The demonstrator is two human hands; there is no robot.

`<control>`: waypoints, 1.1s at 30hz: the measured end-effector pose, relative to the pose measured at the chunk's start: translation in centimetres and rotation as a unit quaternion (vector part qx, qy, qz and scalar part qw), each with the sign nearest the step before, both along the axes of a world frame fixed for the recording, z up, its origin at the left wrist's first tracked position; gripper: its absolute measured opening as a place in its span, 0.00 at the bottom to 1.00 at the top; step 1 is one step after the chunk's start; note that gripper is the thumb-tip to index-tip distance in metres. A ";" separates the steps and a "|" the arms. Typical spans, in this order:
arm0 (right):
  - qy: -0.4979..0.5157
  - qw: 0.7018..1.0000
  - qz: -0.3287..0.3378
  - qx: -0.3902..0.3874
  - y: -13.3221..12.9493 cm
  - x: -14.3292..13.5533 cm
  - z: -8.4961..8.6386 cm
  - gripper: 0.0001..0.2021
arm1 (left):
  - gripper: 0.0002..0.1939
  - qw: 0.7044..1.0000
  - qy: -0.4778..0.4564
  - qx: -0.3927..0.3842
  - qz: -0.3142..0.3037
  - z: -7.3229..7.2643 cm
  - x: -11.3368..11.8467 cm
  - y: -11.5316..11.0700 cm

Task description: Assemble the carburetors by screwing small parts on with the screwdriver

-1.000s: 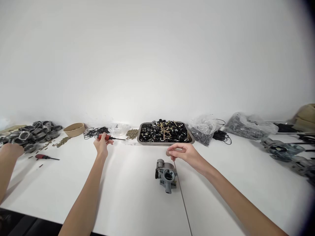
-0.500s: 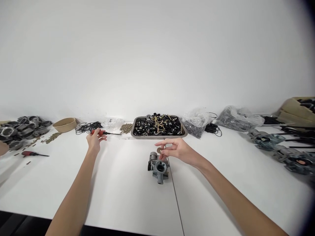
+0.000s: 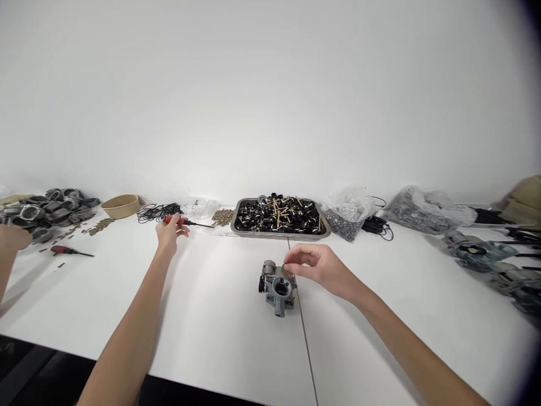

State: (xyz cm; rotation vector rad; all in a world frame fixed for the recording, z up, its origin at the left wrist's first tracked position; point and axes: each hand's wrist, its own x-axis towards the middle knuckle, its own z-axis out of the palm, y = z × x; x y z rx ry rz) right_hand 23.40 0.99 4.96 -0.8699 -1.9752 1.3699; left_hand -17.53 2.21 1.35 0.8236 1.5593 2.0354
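Observation:
My left hand [image 3: 169, 232] is closed on the red handle of a screwdriver [image 3: 173, 219], whose dark shaft points right, over the table near the black rings. A grey metal carburetor [image 3: 279, 290] stands on the white table in front of me, its round bore facing me. At its upper right, my right hand [image 3: 315, 264] pinches a small round disc [image 3: 287, 270] between thumb and fingers, close against the carburetor's top. The fingertips partly hide the disc.
Behind the carburetor lies a metal tray [image 3: 281, 234] of black and brass parts. Brass pieces [image 3: 222, 217], black rings [image 3: 158, 212] and a beige bowl [image 3: 120, 210] are to its left. Bagged screws [image 3: 344, 217] and more carburetors [image 3: 477, 251] sit right. Another person's hand [image 3: 14, 237] is far left.
My right hand has brought the disc down to the carburetor's top, and its fingers have drawn together. The view has shifted slightly left. My left hand still holds the screwdriver.

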 end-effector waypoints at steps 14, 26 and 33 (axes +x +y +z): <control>-0.010 0.997 0.042 -0.070 -2.1 0.2 0.5 0.07 | 0.10 1.000 -0.004 -0.006 0.008 0.5 0.4 -0.1; -0.113 0.992 0.048 0.002 -2.2 0.4 0.9 0.07 | 0.08 0.999 0.030 -0.015 0.001 0.7 0.6 -0.1; -0.082 0.991 0.106 -0.022 -1.9 1.3 1.2 0.08 | 0.07 0.999 0.030 -0.019 -0.003 0.7 0.6 0.0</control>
